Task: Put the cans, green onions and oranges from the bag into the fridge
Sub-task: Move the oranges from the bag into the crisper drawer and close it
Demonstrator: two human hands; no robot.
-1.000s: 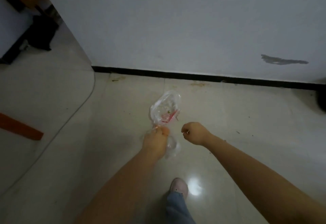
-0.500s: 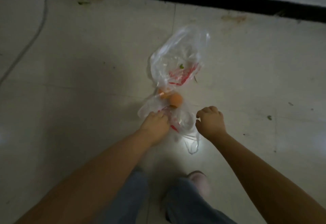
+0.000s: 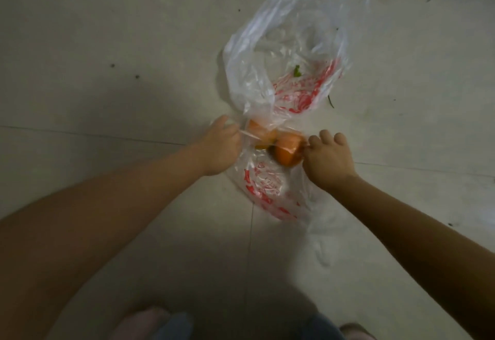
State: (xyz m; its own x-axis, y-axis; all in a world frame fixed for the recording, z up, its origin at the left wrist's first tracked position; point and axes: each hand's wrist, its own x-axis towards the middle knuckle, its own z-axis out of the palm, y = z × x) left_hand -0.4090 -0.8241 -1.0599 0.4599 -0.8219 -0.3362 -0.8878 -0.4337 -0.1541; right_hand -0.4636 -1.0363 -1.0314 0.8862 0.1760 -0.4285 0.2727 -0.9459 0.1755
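Note:
A clear plastic bag (image 3: pixel 289 53) with red print lies on the pale tiled floor. A second printed bag (image 3: pixel 270 192) lies just below it. Two oranges sit between my hands: one (image 3: pixel 288 152) on the right, another (image 3: pixel 261 133) partly under the plastic. My left hand (image 3: pixel 221 146) pinches a stretched edge of the bag. My right hand (image 3: pixel 328 157) pinches the plastic right beside the right orange. A small green scrap (image 3: pixel 296 71) lies inside the upper bag. No cans or fridge are in view.
Tiled floor (image 3: pixel 120 71) with dark specks surrounds the bags. A thin green bit (image 3: pixel 331 101) lies on the floor right of the bag. My feet and trouser legs (image 3: pixel 174 326) are at the bottom edge.
The view has dropped much closer to the bags. My hands moved apart, pulling the plastic open. Two oranges now show between them, where one showed before.

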